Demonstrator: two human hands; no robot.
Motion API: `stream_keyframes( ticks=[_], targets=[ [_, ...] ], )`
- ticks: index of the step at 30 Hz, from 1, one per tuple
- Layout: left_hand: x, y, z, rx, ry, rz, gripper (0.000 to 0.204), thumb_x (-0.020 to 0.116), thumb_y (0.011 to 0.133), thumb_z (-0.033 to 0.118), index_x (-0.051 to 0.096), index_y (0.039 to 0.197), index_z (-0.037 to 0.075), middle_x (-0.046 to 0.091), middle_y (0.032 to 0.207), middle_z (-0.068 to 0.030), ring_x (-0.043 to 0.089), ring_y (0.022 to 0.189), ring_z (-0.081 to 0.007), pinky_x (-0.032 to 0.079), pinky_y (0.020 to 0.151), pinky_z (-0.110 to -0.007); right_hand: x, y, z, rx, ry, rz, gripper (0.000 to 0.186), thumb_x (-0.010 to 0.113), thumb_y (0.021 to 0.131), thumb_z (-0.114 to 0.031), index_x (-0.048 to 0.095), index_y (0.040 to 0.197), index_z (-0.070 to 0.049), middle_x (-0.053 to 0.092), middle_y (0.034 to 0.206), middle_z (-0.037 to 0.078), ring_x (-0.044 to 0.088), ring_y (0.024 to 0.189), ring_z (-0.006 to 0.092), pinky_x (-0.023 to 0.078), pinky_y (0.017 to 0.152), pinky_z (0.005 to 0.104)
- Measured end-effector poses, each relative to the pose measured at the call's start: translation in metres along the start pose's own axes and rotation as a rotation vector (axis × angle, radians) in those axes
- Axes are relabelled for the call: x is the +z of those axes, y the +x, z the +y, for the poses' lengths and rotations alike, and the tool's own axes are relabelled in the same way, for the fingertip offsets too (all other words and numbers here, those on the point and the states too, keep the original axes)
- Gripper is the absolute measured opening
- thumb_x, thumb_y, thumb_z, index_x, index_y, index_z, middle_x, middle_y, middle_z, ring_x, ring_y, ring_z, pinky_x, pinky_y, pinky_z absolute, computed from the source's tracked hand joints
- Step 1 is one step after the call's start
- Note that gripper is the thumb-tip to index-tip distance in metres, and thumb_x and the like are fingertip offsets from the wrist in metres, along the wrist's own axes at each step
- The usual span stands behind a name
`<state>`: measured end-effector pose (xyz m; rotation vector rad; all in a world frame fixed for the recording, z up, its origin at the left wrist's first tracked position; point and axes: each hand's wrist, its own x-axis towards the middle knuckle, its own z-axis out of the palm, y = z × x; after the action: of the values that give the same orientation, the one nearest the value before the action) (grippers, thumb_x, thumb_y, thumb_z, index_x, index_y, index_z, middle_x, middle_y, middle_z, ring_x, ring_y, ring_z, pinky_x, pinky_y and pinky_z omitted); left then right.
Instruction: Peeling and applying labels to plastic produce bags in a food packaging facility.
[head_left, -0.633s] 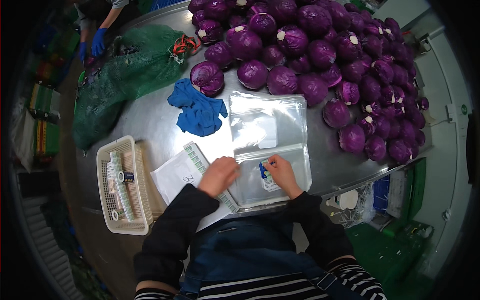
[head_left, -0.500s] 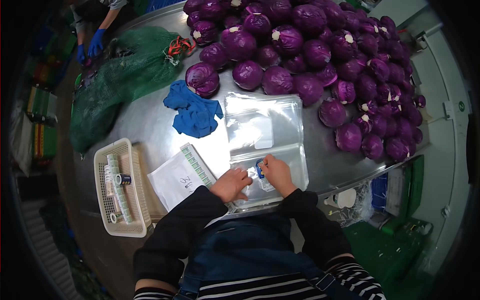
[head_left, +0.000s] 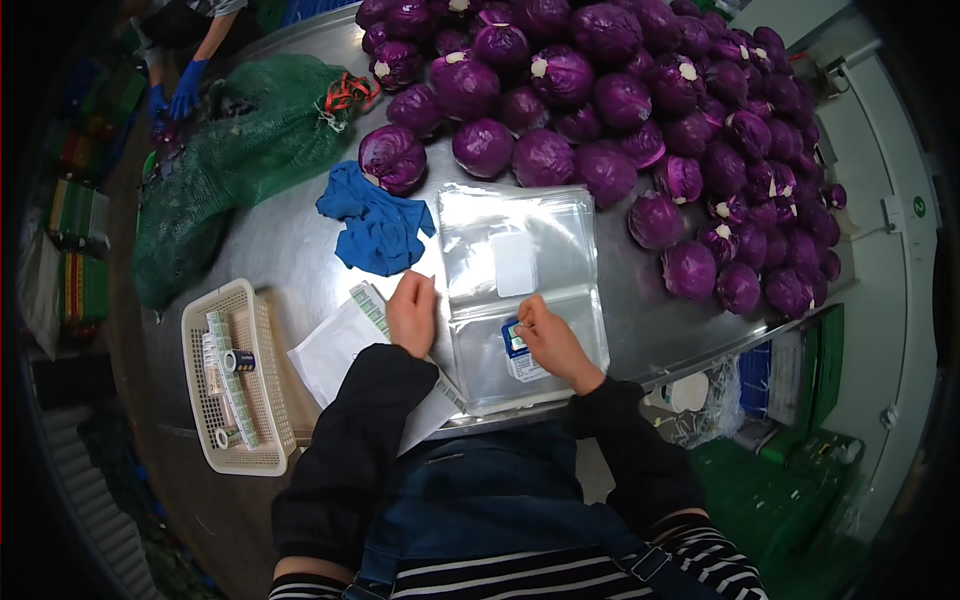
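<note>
A stack of clear plastic bags (head_left: 475, 345) lies flat before me, with a blue-and-white label (head_left: 525, 367) on its near half and a plain white rectangle (head_left: 515, 265) above. My right hand (head_left: 553, 343) is over the label, thumb and fingertips pinched together at a small pale-green patch. Whether that patch is a separate sticker or part of the label, I cannot tell. Left of the bags, my left hand (head_left: 410, 316) is closed, fingers curled, at the edge of a strip of green-and-white stickers (head_left: 369, 303) on white paper (head_left: 325, 357). Anything within its fingers is hidden.
A cream basket (head_left: 190, 385) with label rolls (head_left: 240, 360) stands at left. Behind are a blue cloth (head_left: 372, 220), a green mesh sack (head_left: 255, 140) and many red cabbages (head_left: 605, 172). A co-worker's blue-gloved hands (head_left: 187, 92) are at far left. A white bucket (head_left: 688, 392) stands below the right edge.
My left hand has left the bags, moved left and forward to the sticker strip, and closed. My right hand stays at the label, raised slightly. The view has shifted a little.
</note>
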<state>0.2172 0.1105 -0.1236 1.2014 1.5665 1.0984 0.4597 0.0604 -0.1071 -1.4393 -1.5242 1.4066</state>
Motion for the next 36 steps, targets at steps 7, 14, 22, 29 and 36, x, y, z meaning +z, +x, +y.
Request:
stream_keyframes(
  ticks=[7,14,22,29,36],
  targets=[
    [0.006,-0.050,-0.018,0.802,0.617,-0.877,0.030,0.077,0.080,0.030,0.064,0.100,0.013,0.056,0.086,-0.0072,0.056,0.092,-0.0283,0.045,0.080,-0.040,0.021,0.012,0.020,0.030,-0.798,0.029,0.026,0.064,0.090,-0.017,0.047,0.106,-0.006,0.066,0.075,0.020,0.066,0.074,0.0409,0.049,0.067,0.0523],
    [0.011,-0.042,-0.036,0.670,0.596,-0.879,0.019,0.073,0.082,0.030,0.068,0.093,0.015,0.058,0.085,-0.0018,0.054,0.092,-0.0260,0.043,0.083,-0.040,-0.024,0.008,-0.011,0.171,-0.511,0.113,0.024,0.067,0.092,-0.023,0.050,0.097,-0.006,0.063,0.070,0.013,0.066,0.068,0.0296,0.050,0.062,0.0391],
    [0.006,-0.029,-0.035,-0.152,0.117,-0.480,0.019,0.059,0.100,0.021,0.064,0.091,0.005,0.059,0.071,-0.0028,0.053,0.061,-0.0113,0.042,0.059,-0.028,-0.025,-0.011,-0.050,0.106,0.545,-0.041,0.022,0.066,0.094,-0.006,0.045,0.099,-0.005,0.056,0.078,0.000,0.052,0.070,0.0045,0.041,0.061,0.0214],
    [0.004,-0.038,-0.005,0.028,0.145,-0.378,0.018,0.069,0.090,0.019,0.062,0.094,0.003,0.062,0.081,-0.0126,0.059,0.071,-0.0241,0.050,0.070,-0.035,-0.003,0.008,-0.012,-0.069,-0.590,-0.098,0.027,0.066,0.085,-0.008,0.048,0.104,-0.006,0.066,0.089,0.019,0.065,0.084,0.0403,0.048,0.067,0.0500],
    [0.014,-0.058,-0.037,0.628,0.586,-0.852,0.024,0.076,0.080,0.026,0.064,0.094,0.011,0.058,0.088,-0.0090,0.057,0.094,-0.0288,0.044,0.083,-0.042,-0.002,0.016,0.003,0.015,-0.960,0.015,0.034,0.072,0.084,-0.020,0.049,0.104,-0.004,0.068,0.081,0.016,0.068,0.078,0.0385,0.051,0.065,0.0477]
  ],
)
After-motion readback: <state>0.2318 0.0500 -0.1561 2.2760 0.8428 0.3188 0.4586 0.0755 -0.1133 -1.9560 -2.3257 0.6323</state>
